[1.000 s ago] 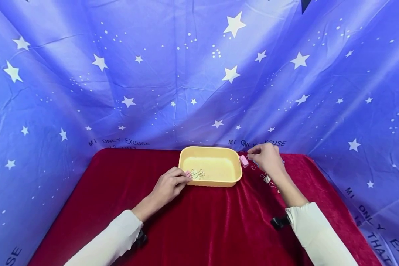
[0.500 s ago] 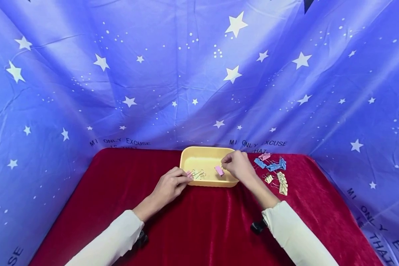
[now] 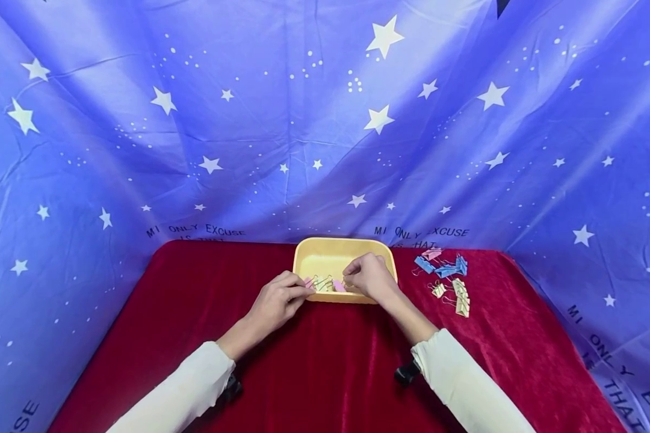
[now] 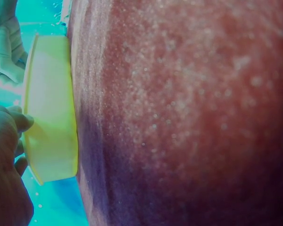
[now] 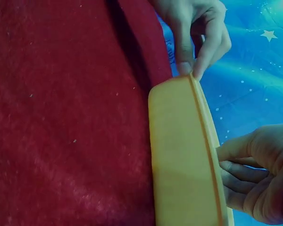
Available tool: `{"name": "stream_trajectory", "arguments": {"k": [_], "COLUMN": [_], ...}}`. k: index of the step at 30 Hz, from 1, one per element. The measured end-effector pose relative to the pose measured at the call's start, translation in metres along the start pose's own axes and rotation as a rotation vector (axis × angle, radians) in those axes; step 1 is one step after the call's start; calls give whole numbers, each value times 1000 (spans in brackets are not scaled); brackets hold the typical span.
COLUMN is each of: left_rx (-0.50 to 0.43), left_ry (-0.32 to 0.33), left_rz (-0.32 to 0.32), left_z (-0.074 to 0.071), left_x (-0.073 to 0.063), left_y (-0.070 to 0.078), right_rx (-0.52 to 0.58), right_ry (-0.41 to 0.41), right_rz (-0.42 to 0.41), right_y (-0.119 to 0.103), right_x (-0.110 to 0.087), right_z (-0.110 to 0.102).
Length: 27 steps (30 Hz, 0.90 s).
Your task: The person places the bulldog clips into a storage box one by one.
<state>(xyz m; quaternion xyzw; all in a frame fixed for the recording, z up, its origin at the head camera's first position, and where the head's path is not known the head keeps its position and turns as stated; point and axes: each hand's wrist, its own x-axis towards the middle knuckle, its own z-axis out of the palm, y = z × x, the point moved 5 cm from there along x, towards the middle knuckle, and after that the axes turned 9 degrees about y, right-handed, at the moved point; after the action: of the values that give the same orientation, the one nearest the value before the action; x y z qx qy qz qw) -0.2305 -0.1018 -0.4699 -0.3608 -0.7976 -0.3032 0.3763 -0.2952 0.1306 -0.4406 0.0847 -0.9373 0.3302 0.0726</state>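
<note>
A yellow rectangular box (image 3: 338,298) sits on the red cloth. My left hand (image 3: 278,299) pinches its rim at the near left corner, thumb on the outer wall, as the left wrist view shows. Over the box's right half, my right hand (image 3: 372,278) has its fingertips down inside, at the wire handle of a pink binder clip (image 3: 339,285). Left of that clip, pale yellow-green binder clips (image 3: 322,283) and another pink clip (image 3: 308,281) line the near wall. In the right wrist view the box wall (image 5: 181,150) hides the right fingertips and the clip.
To the right of the box lie several loose binder clips: a pink one (image 3: 432,254), blue ones (image 3: 451,268) and pale yellow ones (image 3: 460,298). Red velvet cloth (image 3: 314,373) covers the table. Behind it hangs a blue curtain (image 3: 260,120) with white stars.
My right hand has carried the pink clip from right of the box, over the rim and down beside the pale clips. The left hand has stayed at the box's corner.
</note>
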Motion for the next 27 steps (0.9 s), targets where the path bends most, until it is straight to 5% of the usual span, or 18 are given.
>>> {"name": "stream_trajectory", "arguments": {"k": [9,20,27], "left_rx": [8,18,13], "left_ry": [-12,-26,-25], "left_rz": [-15,-28,-31], "left_z": [-1,1,0], "left_x": [1,0,0], "left_y": [1,-1,-2], "right_rx": [-95,-75,-120], "right_ry": [40,65,138], "right_rz": [-23,3,-11], "right_y": [12,30,57], "right_x": [-3,-13,-28], "right_z": [-19,-57,-81]}}
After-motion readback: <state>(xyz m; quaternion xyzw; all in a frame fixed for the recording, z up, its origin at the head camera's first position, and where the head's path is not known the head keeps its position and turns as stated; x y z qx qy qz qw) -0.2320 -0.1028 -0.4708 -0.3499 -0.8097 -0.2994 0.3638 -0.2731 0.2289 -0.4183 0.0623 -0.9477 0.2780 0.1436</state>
